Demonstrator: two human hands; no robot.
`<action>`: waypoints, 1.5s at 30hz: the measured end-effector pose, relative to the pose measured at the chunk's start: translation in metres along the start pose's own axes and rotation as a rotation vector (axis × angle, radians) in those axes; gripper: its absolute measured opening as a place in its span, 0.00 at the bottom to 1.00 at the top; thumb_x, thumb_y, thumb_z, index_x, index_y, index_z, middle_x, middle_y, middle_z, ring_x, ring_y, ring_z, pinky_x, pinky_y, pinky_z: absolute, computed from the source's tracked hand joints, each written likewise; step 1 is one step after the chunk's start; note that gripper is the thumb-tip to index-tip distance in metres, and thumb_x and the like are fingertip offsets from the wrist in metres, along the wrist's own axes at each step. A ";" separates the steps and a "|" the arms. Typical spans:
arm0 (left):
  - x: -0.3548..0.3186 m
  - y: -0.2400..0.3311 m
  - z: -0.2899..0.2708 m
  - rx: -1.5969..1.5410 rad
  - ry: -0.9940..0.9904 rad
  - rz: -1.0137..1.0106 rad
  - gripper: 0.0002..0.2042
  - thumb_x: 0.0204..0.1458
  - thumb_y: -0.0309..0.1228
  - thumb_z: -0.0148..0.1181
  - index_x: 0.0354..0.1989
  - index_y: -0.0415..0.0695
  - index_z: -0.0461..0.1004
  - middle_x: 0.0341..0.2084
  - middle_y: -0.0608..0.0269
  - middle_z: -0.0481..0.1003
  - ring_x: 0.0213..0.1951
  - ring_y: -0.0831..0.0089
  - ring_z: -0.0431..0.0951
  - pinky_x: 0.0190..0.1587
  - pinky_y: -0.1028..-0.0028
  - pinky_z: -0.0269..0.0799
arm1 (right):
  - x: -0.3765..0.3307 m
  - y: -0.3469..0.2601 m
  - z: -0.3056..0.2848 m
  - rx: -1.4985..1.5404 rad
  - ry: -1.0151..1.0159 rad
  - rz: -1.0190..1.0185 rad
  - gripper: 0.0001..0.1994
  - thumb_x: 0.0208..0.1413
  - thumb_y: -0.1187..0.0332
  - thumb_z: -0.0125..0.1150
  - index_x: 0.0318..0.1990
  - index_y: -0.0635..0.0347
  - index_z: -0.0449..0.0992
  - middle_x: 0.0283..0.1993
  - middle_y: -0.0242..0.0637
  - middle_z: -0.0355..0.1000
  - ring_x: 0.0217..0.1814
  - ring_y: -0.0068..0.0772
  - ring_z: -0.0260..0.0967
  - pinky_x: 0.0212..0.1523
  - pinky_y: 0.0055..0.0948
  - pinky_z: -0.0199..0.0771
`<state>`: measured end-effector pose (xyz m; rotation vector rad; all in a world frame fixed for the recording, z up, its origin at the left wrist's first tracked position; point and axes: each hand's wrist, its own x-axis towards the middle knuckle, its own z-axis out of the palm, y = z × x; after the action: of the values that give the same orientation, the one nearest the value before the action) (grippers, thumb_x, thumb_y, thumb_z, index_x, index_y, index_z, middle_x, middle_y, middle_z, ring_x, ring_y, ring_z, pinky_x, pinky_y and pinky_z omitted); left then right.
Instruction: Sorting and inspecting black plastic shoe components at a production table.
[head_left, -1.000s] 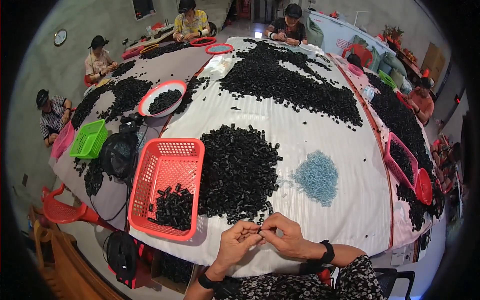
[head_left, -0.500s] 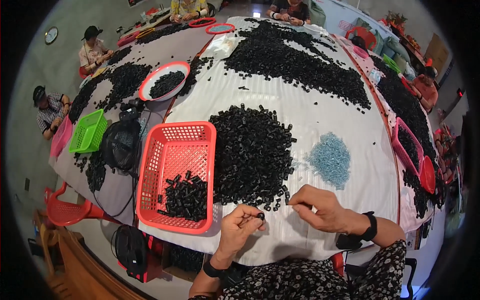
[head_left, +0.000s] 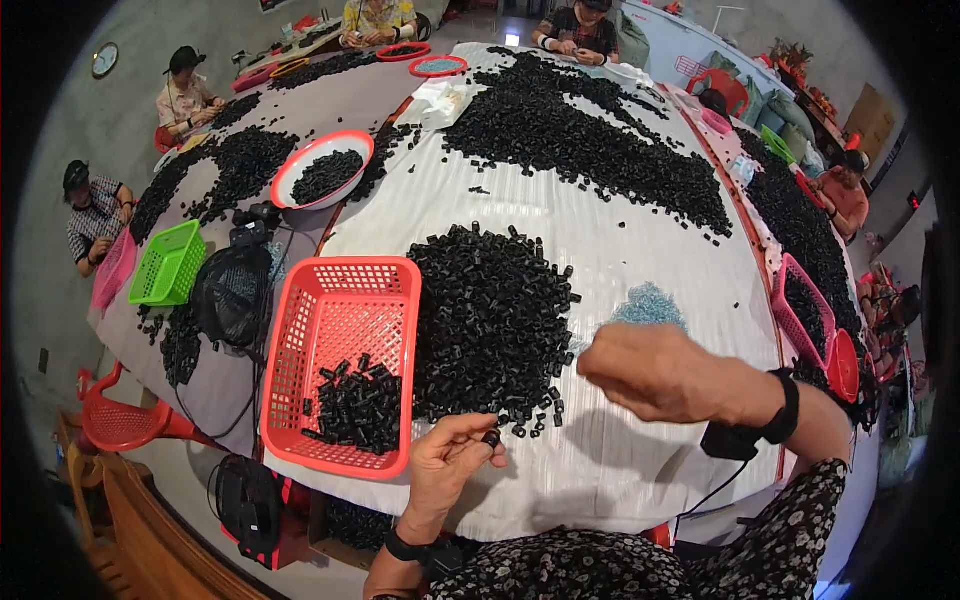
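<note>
My left hand [head_left: 452,465] is closed near the table's front edge, with a small black cylindrical plastic piece [head_left: 491,438] pinched between thumb and fingers. Just beyond it spreads a large heap of like black pieces [head_left: 485,320]. Raised over the white sheet, my right hand [head_left: 665,378] has its fingers drawn together and hides the near part of a pile of tiny light-blue pieces [head_left: 648,303]. What its fingertips hold, if anything, cannot be made out. A red plastic basket [head_left: 411,375] left of the heap contains several black pieces.
Far back lies a wide spread of black pieces [head_left: 590,140]. Leftward are a red-rimmed bowl [head_left: 360,185], a small black fan [head_left: 228,295] and a green basket [head_left: 168,262]. A pink basket [head_left: 790,305] stands right. Other people [head_left: 98,220] sit around the table.
My right hand has risen and moved right, away from my left hand, covering part of the blue pile. My left hand keeps its black piece. The whole view has shifted slightly.
</note>
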<state>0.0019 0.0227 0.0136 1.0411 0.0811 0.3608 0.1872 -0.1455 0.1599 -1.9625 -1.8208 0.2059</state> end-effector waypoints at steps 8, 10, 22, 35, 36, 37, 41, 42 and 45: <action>-0.012 0.007 0.004 0.005 0.085 -0.037 0.07 0.49 0.14 0.51 0.37 0.33 0.68 0.25 0.58 0.73 0.27 0.76 0.75 0.32 0.76 0.76 | 0.028 -0.006 -0.044 -0.122 0.082 -0.085 0.08 0.45 0.79 0.55 0.31 0.60 0.62 0.26 0.40 0.62 0.28 0.46 0.65 0.26 0.38 0.65; -0.015 0.008 0.005 0.029 0.139 -0.015 0.06 0.49 0.15 0.50 0.35 0.34 0.68 0.23 0.58 0.72 0.25 0.75 0.74 0.29 0.77 0.74 | 0.032 0.000 -0.040 -0.114 0.128 -0.102 0.07 0.47 0.78 0.54 0.32 0.60 0.63 0.27 0.40 0.63 0.28 0.47 0.65 0.27 0.38 0.65; -0.033 -0.040 -0.011 0.004 0.146 -0.183 0.06 0.48 0.17 0.55 0.35 0.35 0.68 0.24 0.58 0.74 0.24 0.76 0.75 0.30 0.78 0.73 | -0.059 0.123 0.110 0.016 0.213 0.446 0.04 0.51 0.73 0.53 0.31 0.64 0.70 0.30 0.45 0.69 0.30 0.49 0.68 0.31 0.38 0.68; -0.024 -0.045 0.002 0.130 0.227 -0.211 0.05 0.50 0.18 0.52 0.36 0.35 0.68 0.24 0.58 0.73 0.24 0.76 0.73 0.29 0.78 0.70 | -0.080 0.113 0.151 -0.038 0.058 0.363 0.02 0.51 0.78 0.47 0.32 0.66 0.62 0.33 0.48 0.59 0.36 0.50 0.62 0.33 0.42 0.67; -0.024 -0.045 0.001 0.145 0.209 -0.211 0.05 0.51 0.18 0.52 0.37 0.35 0.68 0.25 0.58 0.74 0.25 0.76 0.73 0.29 0.78 0.70 | -0.080 0.115 0.153 -0.035 0.065 0.358 0.03 0.51 0.78 0.47 0.33 0.66 0.61 0.34 0.48 0.59 0.36 0.50 0.62 0.33 0.42 0.67; -0.024 -0.045 0.001 0.149 0.215 -0.211 0.05 0.51 0.18 0.52 0.37 0.35 0.68 0.25 0.58 0.74 0.25 0.76 0.73 0.29 0.78 0.70 | -0.081 0.116 0.155 -0.029 0.064 0.353 0.03 0.51 0.78 0.47 0.33 0.66 0.61 0.34 0.48 0.59 0.36 0.50 0.62 0.33 0.42 0.67; -0.024 -0.046 -0.001 0.135 0.203 -0.215 0.06 0.51 0.20 0.54 0.38 0.34 0.69 0.26 0.58 0.74 0.26 0.76 0.73 0.31 0.78 0.70 | -0.081 0.114 0.157 -0.078 0.147 0.365 0.03 0.50 0.78 0.48 0.31 0.65 0.61 0.32 0.47 0.59 0.34 0.49 0.62 0.32 0.41 0.66; -0.025 -0.046 -0.001 0.145 0.216 -0.230 0.06 0.51 0.21 0.54 0.38 0.34 0.69 0.26 0.58 0.74 0.26 0.76 0.73 0.31 0.77 0.70 | -0.081 0.112 0.155 -0.111 0.127 0.362 0.04 0.48 0.80 0.46 0.32 0.66 0.61 0.32 0.48 0.60 0.35 0.49 0.63 0.33 0.41 0.67; -0.028 -0.048 -0.003 0.152 0.208 -0.229 0.07 0.51 0.17 0.53 0.39 0.35 0.70 0.25 0.61 0.74 0.25 0.79 0.73 0.31 0.80 0.71 | -0.081 0.107 0.157 -0.107 0.124 0.321 0.06 0.45 0.81 0.46 0.33 0.66 0.61 0.31 0.49 0.60 0.33 0.49 0.63 0.32 0.40 0.67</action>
<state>-0.0128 -0.0052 -0.0317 1.1288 0.4163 0.2563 0.2111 -0.1916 -0.0397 -2.2821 -1.4603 0.0848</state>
